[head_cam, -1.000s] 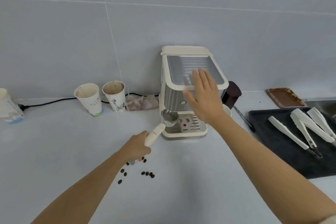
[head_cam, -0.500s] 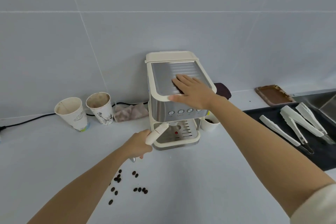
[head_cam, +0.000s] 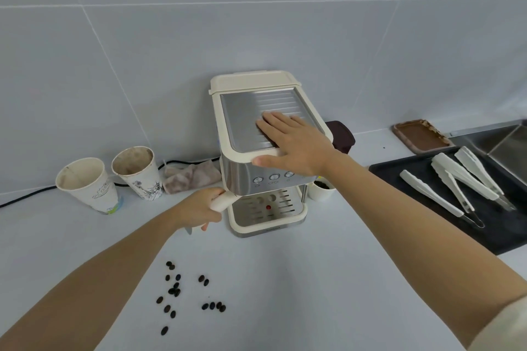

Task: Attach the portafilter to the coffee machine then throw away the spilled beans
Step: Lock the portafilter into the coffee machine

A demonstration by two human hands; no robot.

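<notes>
Two stained paper cups [head_cam: 109,179] stand left of the coffee machine [head_cam: 263,151], their insides smeared brown, and a small white cup [head_cam: 320,190] holding dark beans sits just right of its base. The left hand [head_cam: 199,209] is wrapped around the cream portafilter [head_cam: 221,202] handle under the machine's front; the right hand [head_cam: 293,145] lies flat, fingers spread, on its top. Spilled beans [head_cam: 188,293] scatter on open worktop [head_cam: 285,279] near the front, with a black tray [head_cam: 427,208] of white tongs [head_cam: 456,188] to the right.

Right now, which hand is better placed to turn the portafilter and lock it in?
The left hand: it already grips the portafilter handle under the machine. The right hand lies flat on the machine's top, bracing it.
</notes>
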